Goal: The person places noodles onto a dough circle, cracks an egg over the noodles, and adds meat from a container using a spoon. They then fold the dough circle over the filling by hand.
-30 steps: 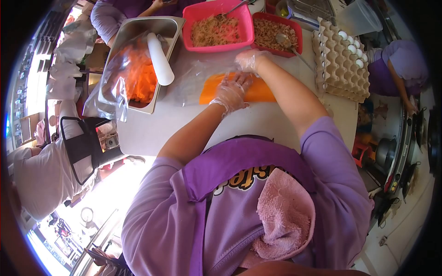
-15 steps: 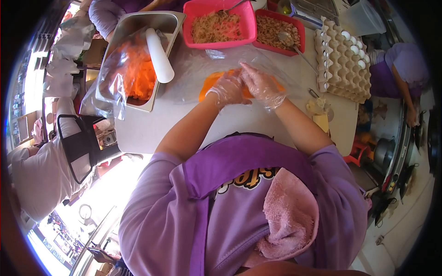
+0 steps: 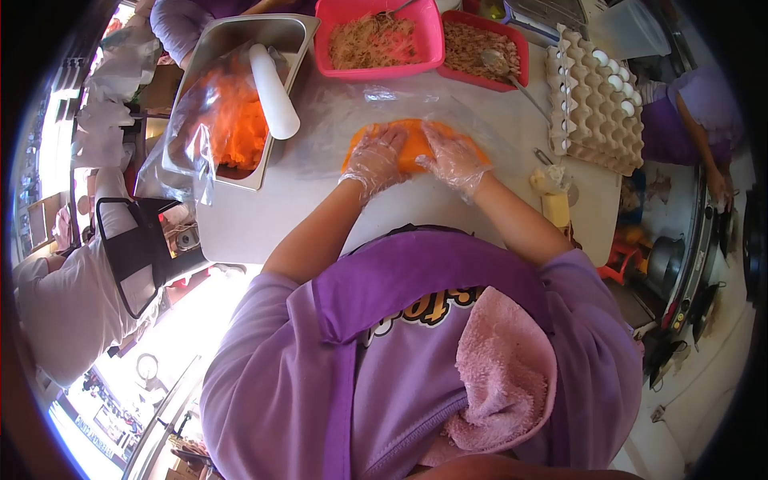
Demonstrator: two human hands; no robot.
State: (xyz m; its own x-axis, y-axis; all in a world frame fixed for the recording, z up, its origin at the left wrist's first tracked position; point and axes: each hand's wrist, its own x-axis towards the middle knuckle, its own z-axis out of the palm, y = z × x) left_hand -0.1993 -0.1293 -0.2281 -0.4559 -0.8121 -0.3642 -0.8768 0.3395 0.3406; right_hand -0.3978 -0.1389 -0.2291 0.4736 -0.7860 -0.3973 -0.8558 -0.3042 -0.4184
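Observation:
A flattened sheet of orange dough (image 3: 411, 147) lies on clear plastic film (image 3: 320, 120) on the white table (image 3: 240, 232). My left hand (image 3: 376, 160), in a clear plastic glove, rests flat on the dough's left part with its fingers stretched out. On the right part lies my right hand (image 3: 454, 158), gloved the same way, palm down and fingers extended. Bright orange between the hands shows the dough's surface. To the left, a metal pan (image 3: 308, 40) holds a plastic bag of orange dough (image 3: 240, 120), and a white rolling pin (image 3: 274, 92) leans across it.
Behind the dough stand a pink tub (image 3: 380, 74) of shredded filling and a red tub (image 3: 520, 60) of chopped filling with a spoon. Stacked egg trays (image 3: 592, 104) sit at the right, near a yellow block (image 3: 555, 210). Other people stand at the left, the back and the right.
My hands were close together above the dough, fingertips meeting. Now they have come apart and lie flat on it, left and right. More of the dough shows between them.

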